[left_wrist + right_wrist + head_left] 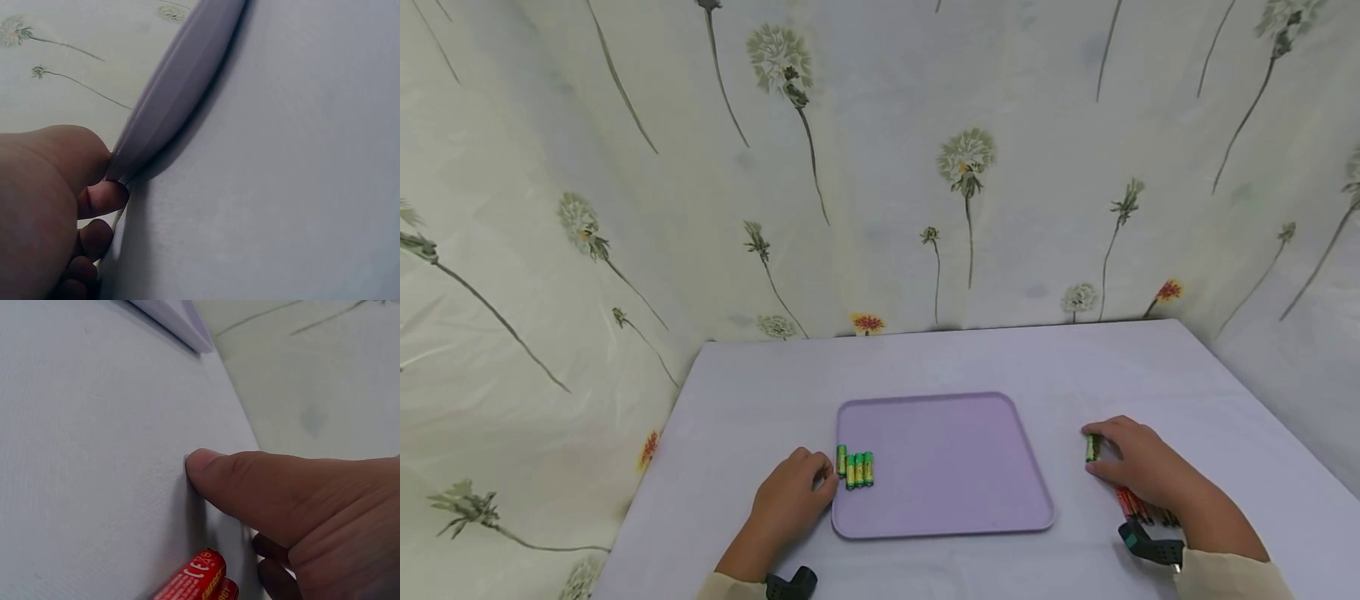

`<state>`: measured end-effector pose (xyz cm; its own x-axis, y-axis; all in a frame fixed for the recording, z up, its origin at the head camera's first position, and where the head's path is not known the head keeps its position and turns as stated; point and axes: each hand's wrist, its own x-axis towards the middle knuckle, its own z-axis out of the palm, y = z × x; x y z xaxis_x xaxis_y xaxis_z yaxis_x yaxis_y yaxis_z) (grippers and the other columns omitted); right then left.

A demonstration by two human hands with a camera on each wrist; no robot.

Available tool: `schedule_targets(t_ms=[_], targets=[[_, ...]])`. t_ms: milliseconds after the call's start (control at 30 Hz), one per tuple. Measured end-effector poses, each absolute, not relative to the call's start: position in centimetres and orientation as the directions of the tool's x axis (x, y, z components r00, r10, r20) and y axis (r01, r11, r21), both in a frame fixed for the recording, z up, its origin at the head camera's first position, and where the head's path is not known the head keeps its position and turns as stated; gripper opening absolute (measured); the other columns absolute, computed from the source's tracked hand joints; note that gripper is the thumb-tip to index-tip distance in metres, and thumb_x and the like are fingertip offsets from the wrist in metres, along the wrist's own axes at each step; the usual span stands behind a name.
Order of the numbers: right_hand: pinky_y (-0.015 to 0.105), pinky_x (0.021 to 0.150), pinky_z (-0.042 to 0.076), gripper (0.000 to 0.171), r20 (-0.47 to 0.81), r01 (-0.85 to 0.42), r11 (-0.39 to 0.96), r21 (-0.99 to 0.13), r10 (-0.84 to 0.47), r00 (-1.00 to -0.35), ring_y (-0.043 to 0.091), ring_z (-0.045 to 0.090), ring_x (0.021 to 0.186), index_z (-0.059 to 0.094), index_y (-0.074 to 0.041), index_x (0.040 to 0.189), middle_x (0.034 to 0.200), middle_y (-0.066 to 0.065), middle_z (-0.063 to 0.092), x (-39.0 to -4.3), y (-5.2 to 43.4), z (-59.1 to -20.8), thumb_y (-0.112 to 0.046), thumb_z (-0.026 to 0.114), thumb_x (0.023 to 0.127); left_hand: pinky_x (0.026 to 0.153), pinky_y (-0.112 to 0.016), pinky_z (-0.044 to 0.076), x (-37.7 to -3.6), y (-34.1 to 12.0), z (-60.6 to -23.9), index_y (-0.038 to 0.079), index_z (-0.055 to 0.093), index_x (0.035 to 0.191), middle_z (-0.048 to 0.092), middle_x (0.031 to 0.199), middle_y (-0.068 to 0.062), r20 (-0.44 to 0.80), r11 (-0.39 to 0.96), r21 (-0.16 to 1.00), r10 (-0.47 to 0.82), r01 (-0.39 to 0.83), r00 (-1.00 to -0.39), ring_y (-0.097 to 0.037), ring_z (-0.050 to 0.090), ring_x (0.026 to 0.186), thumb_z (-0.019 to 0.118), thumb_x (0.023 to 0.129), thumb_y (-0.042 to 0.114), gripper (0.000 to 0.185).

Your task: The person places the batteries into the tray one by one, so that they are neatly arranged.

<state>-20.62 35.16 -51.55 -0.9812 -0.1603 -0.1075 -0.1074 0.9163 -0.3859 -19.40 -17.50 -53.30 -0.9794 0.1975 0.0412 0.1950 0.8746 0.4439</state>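
A lilac tray [955,492] lies flat on the table, with several green-and-yellow batteries [854,468] lined up inside its left edge. My left hand [793,496] is at that edge; in the left wrist view my thumb [69,156] lies on the tray rim [175,94] and my curled fingers [103,197] sit under it. My right hand [1138,467] rests on the table to the right of the tray and pinches a green battery [1091,447] between forefinger and thumb. Red batteries [1131,504] lie partly under that hand, also in the right wrist view [194,581].
The table is covered with a pale lilac cloth [925,358]. A dandelion-print curtain [880,167] closes off the back and both sides. The tray corner [181,325] shows far off in the right wrist view.
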Motion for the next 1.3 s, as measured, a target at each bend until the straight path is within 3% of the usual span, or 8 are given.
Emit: schedule_targets(t_ms=[767, 1300], targets=[[0.071, 0.101, 0.041, 0.061, 0.0, -0.116, 0.902, -0.416, -0.128, -0.992, 0.054, 0.049, 0.128, 0.061, -0.002, 0.139, 0.138, 0.03, 0.055, -21.1, 33.3, -51.3, -0.029, 0.082, 0.088, 0.062, -0.028, 0.036, -19.6, -17.6, -53.5, 0.027, 0.063, 0.092, 0.048, 0.086, 0.007, 0.036, 0.88, 0.437, 0.189, 0.185, -0.981, -0.011, 0.044, 0.073, 0.067, 0.098, 0.036, 0.012], [0.061, 0.096, 0.051, 0.06, 0.038, -0.15, 0.856, -0.495, -0.151, -0.988, 0.044, 0.058, 0.119, 0.059, 0.0, 0.14, 0.133, 0.024, 0.055, -21.7, 30.6, -50.5, -0.021, 0.082, 0.089, 0.063, -0.029, 0.037, -19.6, -17.6, -53.4, 0.027, 0.063, 0.091, 0.049, 0.086, 0.006, 0.036, 0.876, 0.443, 0.194, 0.189, -0.98, -0.012, 0.044, 0.072, 0.067, 0.098, 0.035, 0.012]])
